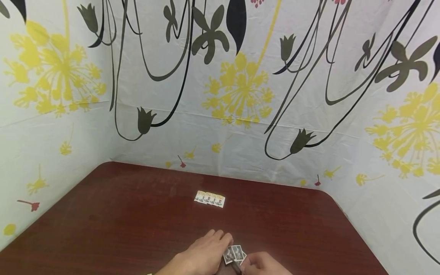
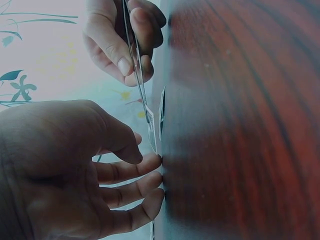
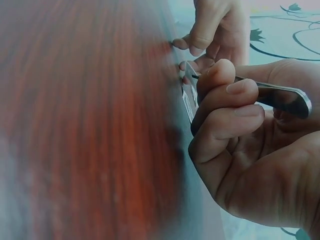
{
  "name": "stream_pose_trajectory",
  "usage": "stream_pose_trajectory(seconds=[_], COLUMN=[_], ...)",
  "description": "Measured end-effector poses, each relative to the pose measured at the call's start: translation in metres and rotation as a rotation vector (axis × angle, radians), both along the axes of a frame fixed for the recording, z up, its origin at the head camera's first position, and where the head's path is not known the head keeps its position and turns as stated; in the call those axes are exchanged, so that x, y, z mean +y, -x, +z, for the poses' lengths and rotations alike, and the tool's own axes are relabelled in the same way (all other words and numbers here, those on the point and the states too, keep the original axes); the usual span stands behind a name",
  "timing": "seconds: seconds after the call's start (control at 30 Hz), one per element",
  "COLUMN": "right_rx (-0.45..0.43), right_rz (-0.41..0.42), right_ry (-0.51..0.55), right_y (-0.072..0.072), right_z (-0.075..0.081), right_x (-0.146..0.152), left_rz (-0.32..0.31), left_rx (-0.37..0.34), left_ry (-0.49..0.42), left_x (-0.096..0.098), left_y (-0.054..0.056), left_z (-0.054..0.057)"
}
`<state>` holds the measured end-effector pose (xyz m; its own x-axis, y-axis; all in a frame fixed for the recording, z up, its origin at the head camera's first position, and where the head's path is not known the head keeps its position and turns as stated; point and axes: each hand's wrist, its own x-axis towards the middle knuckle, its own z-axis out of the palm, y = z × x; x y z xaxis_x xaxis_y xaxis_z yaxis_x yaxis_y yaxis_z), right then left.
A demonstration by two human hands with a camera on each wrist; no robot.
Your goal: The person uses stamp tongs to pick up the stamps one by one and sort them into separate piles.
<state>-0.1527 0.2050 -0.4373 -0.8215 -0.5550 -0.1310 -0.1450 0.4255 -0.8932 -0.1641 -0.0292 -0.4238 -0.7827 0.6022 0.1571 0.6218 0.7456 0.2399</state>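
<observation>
My right hand (image 1: 264, 263) pinches a pair of metal tweezers (image 2: 131, 45) between thumb and fingers, low over the front of the table. The tweezers' tips meet the edge of a small grey picture card (image 2: 152, 132), which stands tilted off the tabletop. Other small picture cards (image 1: 238, 252) with white borders lie overlapping between the two hands. My left hand (image 1: 207, 250) rests its fingertips on the table just left of them. Its fingers (image 2: 132, 195) are loosely bent, with the index fingertip right at the tilted card's lower corner.
Farther back on the dark red wooden table (image 1: 137, 214) lies an overlapping row of several small yellow-and-white cards (image 1: 209, 199). A white cloth (image 1: 233, 152) printed with flowers and stems hangs around the table's back and sides.
</observation>
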Motion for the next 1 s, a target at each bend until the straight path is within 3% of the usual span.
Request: stream_pose_trajectory(seconds=[0.23,0.6,0.83,1.0], right_rx=[0.010,-0.043,0.009,-0.045], right_rz=[0.002,-0.082,-0.057,-0.092], right_ry=[0.015,-0.037,0.001,0.010], right_y=[0.001,0.000,0.001,0.003], right_z=[0.002,0.007,0.007,0.010], right_x=[0.006,0.012,0.018,0.023], left_rz=[0.005,0.014,0.016,0.019], left_rx=[0.034,-0.023,-0.019,0.001], left_ry=[0.007,0.000,-0.006,0.008], left_x=[0.000,0.000,0.000,0.000], left_y=[0.000,0.001,0.000,0.000], left_z=[-0.002,-0.001,-0.001,-0.002])
